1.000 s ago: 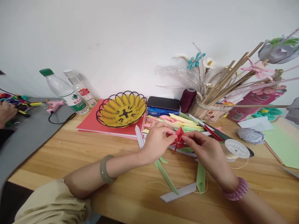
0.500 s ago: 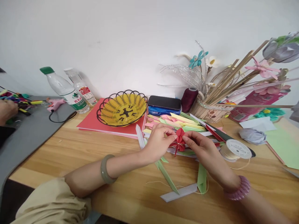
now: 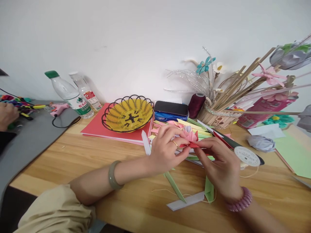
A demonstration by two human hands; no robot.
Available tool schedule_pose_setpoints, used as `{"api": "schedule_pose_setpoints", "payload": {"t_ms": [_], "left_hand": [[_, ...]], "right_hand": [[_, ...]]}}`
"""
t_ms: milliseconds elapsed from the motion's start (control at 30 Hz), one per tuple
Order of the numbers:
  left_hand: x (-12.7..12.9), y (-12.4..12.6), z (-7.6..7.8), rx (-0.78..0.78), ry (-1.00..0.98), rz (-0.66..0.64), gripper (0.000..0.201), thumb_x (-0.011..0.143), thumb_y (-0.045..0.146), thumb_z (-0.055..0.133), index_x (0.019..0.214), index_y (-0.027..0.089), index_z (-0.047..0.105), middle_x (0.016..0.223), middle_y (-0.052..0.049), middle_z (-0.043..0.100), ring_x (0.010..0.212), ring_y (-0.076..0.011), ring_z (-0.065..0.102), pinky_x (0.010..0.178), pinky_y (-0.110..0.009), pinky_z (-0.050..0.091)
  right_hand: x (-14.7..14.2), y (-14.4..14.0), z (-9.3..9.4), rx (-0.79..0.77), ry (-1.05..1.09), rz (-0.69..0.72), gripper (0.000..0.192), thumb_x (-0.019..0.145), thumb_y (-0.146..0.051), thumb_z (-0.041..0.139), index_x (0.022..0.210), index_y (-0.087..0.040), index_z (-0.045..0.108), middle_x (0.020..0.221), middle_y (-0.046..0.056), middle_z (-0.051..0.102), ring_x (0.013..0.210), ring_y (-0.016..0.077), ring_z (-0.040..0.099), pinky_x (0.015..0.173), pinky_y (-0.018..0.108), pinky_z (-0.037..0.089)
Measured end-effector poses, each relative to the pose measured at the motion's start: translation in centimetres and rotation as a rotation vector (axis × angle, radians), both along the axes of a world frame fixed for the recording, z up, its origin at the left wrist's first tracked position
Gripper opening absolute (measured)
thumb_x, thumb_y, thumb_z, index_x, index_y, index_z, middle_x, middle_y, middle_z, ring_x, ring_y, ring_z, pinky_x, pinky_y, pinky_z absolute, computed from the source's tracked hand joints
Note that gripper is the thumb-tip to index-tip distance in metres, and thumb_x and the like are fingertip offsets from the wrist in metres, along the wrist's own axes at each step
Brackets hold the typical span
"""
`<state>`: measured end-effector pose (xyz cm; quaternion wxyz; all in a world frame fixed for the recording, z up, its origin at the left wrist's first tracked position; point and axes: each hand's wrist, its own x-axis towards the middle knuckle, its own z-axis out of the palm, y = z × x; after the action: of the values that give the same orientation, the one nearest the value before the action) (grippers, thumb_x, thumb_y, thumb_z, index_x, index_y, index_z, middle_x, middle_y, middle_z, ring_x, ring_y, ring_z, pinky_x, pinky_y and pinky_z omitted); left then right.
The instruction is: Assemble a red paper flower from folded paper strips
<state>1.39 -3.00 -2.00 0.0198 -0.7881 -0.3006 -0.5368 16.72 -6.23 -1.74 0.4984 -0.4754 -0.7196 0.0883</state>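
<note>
A folded paper flower (image 3: 190,136), with pink petals, a pale lavender centre and red paper beneath, is pinched between both hands over the work surface. My left hand (image 3: 167,145) closes on its left side with thumb and fingers. From the right, the thumb and fingertips of my right hand (image 3: 220,165) grip the red edge. Behind and below lie several folded paper strips (image 3: 204,130) in pink, yellow, green and white. Nearer to me are a green strip (image 3: 175,187), a lavender strip (image 3: 186,201) and a thin cream thread (image 3: 161,189). A spool (image 3: 247,156) lies right of my right hand.
A yellow woven basket (image 3: 128,108) rests on red paper (image 3: 91,129). Behind my hands are a phone (image 3: 171,107), a maroon thread cone (image 3: 196,105) and a stick-filled holder (image 3: 216,118). Bottles (image 3: 81,103), a pink glue gun (image 3: 59,109) and another person's hand (image 3: 8,115) are leftward.
The flower has been tipped so its pink and lavender inside shows, where its red underside faced me before. Both hands have turned with it, and my right hand has lowered slightly.
</note>
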Motion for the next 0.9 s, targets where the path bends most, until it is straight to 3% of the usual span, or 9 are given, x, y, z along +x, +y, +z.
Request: {"api": "schedule_pose_setpoints", "payload": {"t_ms": [300, 500, 900], "left_hand": [[0.17, -0.32, 0.39, 0.01, -0.151, -0.025, 0.007, 0.075, 0.015, 0.06, 0.075, 0.022, 0.06, 0.079, -0.001, 0.062, 0.084, -0.015, 0.049, 0.076, -0.032, 0.047], [0.01, -0.45, 0.81, 0.032, -0.134, -0.035, 0.008, 0.075, 0.015, 0.059, 0.072, 0.022, 0.061, 0.076, -0.002, 0.061, 0.083, -0.0153, 0.048, 0.076, -0.032, 0.046], [-0.09, -0.41, 0.83, 0.053, -0.123, -0.045, 0.014, 0.073, 0.014, 0.062, 0.083, 0.022, 0.064, 0.079, -0.002, 0.061, 0.085, -0.0152, 0.049, 0.08, -0.034, 0.045]], "right_hand": [[0.24, -0.25, -0.03, 0.126, -0.037, 0.033, 0.015, 0.078, -0.012, 0.056, 0.088, -0.022, 0.06, 0.08, 0.004, 0.06, 0.073, 0.0168, 0.058, 0.065, 0.031, 0.048], [0.37, -0.11, 0.15, 0.228, -0.148, 0.021, 0.016, 0.079, -0.011, 0.052, 0.088, -0.023, 0.059, 0.078, 0.004, 0.061, 0.072, 0.0168, 0.06, 0.065, 0.031, 0.048], [0.12, -0.41, 0.51, 0.141, -0.051, 0.057, 0.014, 0.078, -0.013, 0.055, 0.087, -0.023, 0.058, 0.076, 0.004, 0.06, 0.069, 0.0169, 0.058, 0.062, 0.031, 0.048]]}}
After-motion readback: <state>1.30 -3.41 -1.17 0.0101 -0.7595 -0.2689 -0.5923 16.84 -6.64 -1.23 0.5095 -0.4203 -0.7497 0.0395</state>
